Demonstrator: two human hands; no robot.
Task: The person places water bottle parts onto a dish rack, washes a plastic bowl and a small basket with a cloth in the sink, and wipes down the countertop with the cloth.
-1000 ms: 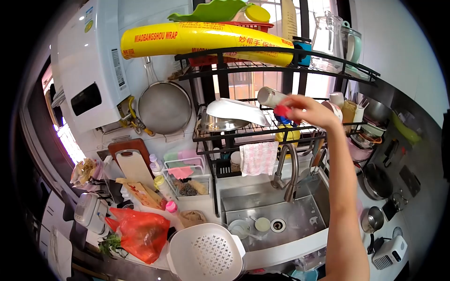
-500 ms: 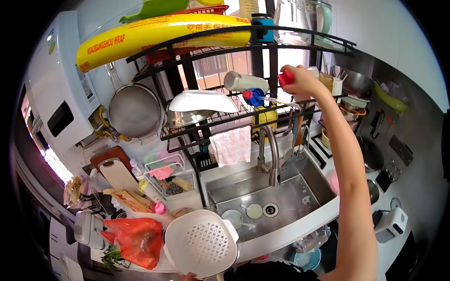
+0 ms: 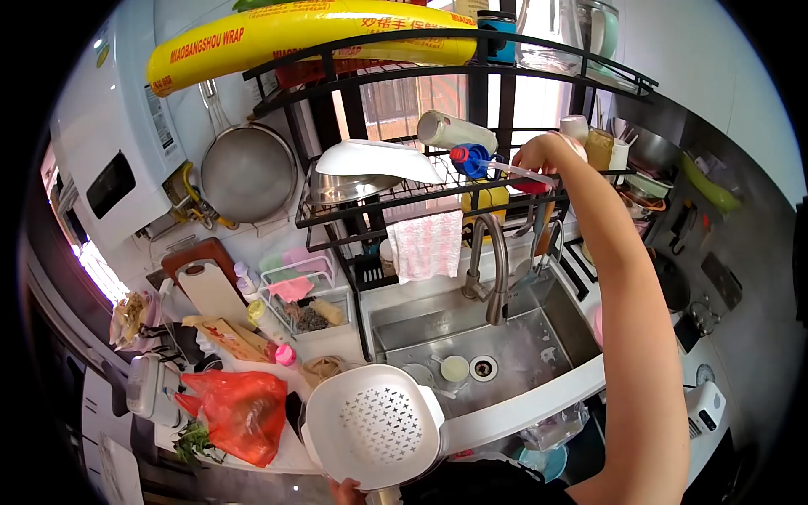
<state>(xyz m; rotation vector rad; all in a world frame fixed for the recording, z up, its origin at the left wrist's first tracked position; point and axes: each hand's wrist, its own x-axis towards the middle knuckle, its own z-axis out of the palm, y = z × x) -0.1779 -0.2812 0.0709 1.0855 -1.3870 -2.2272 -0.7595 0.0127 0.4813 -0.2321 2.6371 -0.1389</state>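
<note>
My right hand [image 3: 549,151] reaches over the black wire rack [image 3: 379,202] above the sink, its fingers bent downward and closed. Just under the fingers shows a small red object [image 3: 532,185], partly covered; its kind is unclear. Close by on the rack lie a blue bottle with a red cap [image 3: 471,160] and a clear, pale-topped jar [image 3: 454,131] on its side. At the bottom edge, my left hand [image 3: 347,491] grips the rim of a white colander [image 3: 374,425] with a perforated base. Only part of that hand is in view.
Below the rack is a steel sink [image 3: 522,337] with a curved faucet [image 3: 488,261] and a small cup [image 3: 454,368] in it. A red plastic bag [image 3: 244,417] sits left of the colander. A white bowl [image 3: 379,160] and a pink-white cloth [image 3: 423,246] are on the rack.
My right hand has lowered the red object from above the rack down to its level. The view has shifted slightly; the left hand still holds the colander.
</note>
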